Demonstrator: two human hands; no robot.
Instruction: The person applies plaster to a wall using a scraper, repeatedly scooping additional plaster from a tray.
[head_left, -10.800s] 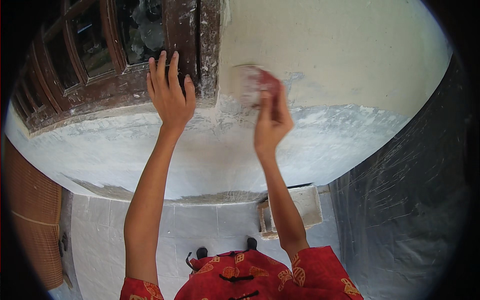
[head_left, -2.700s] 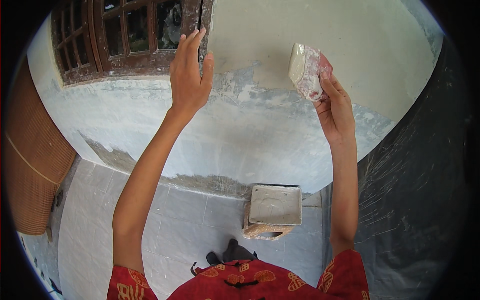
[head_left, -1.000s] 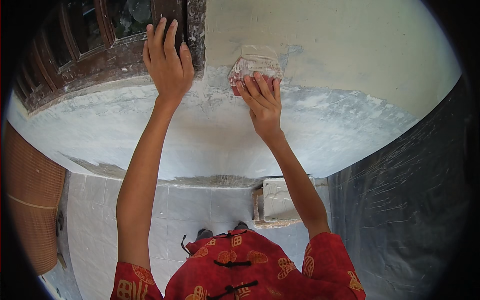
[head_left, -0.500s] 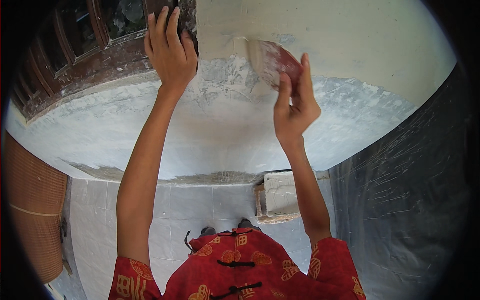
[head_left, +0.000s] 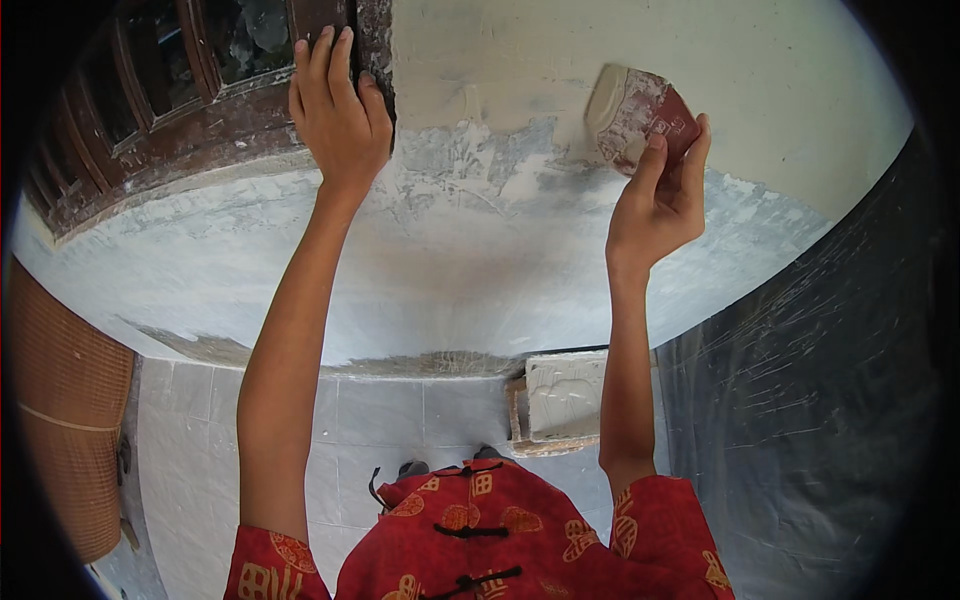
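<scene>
My left hand (head_left: 343, 122) lies with its fingers spread on the brown wooden window frame (head_left: 250, 110), close to where it meets the wall. Between thumb and fingers my right hand (head_left: 660, 205) grips a dark red, flat putty scraper (head_left: 648, 118). White paste coats much of its face, with a thick cream band along its left edge. The scraper is at the upper wall (head_left: 500, 50), where a smooth cream coat covers the surface. Below it a ragged grey and white patch (head_left: 500, 160) runs across, and further down the wall is whitish.
On the grey tiled floor (head_left: 380, 410) by the wall stands a block-like board (head_left: 565, 395) topped with white paste. Dark plastic sheeting (head_left: 800, 380) hangs at the right. A brown woven roll (head_left: 75, 410) stands at the left, below the window.
My right hand has moved the scraper to the right across the wall, and its coated face now shows more fully. My left hand stays on the window frame.
</scene>
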